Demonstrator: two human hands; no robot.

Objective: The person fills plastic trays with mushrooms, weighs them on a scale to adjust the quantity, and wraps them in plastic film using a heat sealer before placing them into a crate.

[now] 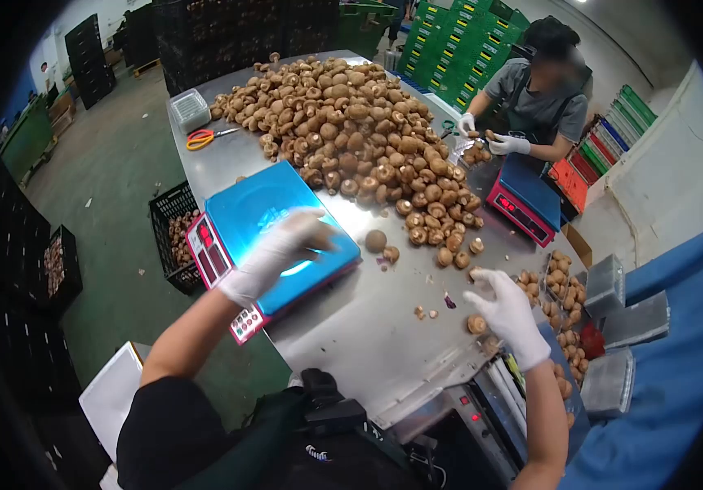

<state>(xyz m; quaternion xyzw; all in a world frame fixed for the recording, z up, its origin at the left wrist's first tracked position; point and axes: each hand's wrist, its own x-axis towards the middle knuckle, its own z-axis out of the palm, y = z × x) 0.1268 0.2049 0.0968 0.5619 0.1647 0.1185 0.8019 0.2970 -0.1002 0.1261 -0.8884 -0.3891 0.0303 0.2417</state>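
Note:
My left hand [274,253], in a white glove and smeared by motion, is over the blue pan [245,196] of a red-framed digital scale. A blurred brown mushroom [319,238] shows at its curled fingers. To the right, my gloved right hand [511,314] hovers at the metal table's near right part, its fingers and thumb apart. A mushroom [476,324] lies just below its thumb, and another mushroom [473,273] is by its fingertips. Between my hands, two loose mushrooms [376,241] and small scraps lie on the table. A large heap of brown mushrooms [351,122] covers the far part.
Orange-handled scissors [200,140] and clear plastic trays [189,110] are at the far left. Across the table, a gloved co-worker [531,106] handles mushrooms beside a second scale [527,200]. Packed mushrooms and clear trays [607,380] stand right, near a machine with red lights [474,416].

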